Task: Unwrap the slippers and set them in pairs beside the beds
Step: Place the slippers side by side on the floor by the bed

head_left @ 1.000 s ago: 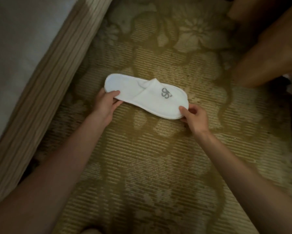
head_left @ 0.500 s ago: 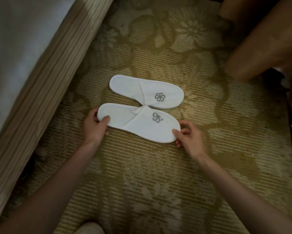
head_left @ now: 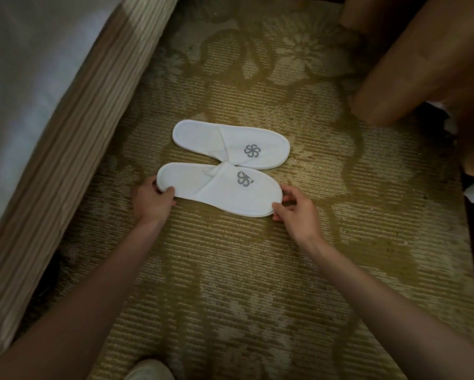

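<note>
Fingers of the left hand [head_left: 151, 198] pinched the near slipper [head_left: 219, 189] at its heel; the right hand [head_left: 296, 212] touched its toe, half-curled. Both 2 slippers lay on carpet [head_left: 230, 270] beside the bed [head_left: 52, 105], touching the far slipper [head_left: 230, 144]. Risk: release could drag the pair askew

Bare forearms, no sleeves; hands [head_left: 153, 201] ungloved; pale shoe toe [head_left: 149, 370].

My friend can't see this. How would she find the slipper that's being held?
Start at the bed on the left; two white slippers lie on the patterned carpet beside it. The held slipper is the nearer one, with the left hand at its heel, the right hand at its toe.
</note>
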`<act>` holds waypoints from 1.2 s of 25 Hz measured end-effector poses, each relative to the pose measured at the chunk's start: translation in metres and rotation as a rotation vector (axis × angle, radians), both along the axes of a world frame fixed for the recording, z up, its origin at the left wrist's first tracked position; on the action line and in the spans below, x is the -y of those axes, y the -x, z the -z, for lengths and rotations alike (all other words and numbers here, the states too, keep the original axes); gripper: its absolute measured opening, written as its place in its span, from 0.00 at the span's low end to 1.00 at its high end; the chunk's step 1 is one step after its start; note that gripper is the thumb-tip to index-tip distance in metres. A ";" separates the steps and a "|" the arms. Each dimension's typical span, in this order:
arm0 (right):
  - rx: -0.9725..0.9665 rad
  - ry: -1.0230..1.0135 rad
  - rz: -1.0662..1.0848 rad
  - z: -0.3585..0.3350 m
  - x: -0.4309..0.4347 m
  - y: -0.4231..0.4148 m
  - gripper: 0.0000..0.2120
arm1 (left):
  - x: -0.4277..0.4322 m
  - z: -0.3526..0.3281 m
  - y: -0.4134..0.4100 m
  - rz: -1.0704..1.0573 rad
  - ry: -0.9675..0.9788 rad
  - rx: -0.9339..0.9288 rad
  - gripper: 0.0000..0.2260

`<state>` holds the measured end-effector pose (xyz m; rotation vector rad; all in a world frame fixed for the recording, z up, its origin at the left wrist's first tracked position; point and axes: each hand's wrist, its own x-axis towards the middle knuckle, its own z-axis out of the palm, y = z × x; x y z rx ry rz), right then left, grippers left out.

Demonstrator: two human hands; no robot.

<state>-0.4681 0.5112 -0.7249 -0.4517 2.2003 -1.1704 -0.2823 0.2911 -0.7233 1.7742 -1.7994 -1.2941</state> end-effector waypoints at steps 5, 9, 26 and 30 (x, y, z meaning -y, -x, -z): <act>0.024 0.008 0.010 0.002 0.001 0.001 0.23 | 0.002 0.001 0.003 -0.005 -0.009 0.009 0.20; 0.066 0.003 0.024 0.002 0.002 0.003 0.22 | 0.004 0.002 0.005 -0.059 -0.048 -0.022 0.20; -0.027 0.195 0.254 -0.033 0.080 0.111 0.11 | 0.084 -0.052 0.112 -0.046 0.113 -0.253 0.15; 0.088 0.120 0.357 -0.015 0.103 0.137 0.07 | 0.104 -0.042 0.145 -0.049 -0.106 -0.222 0.17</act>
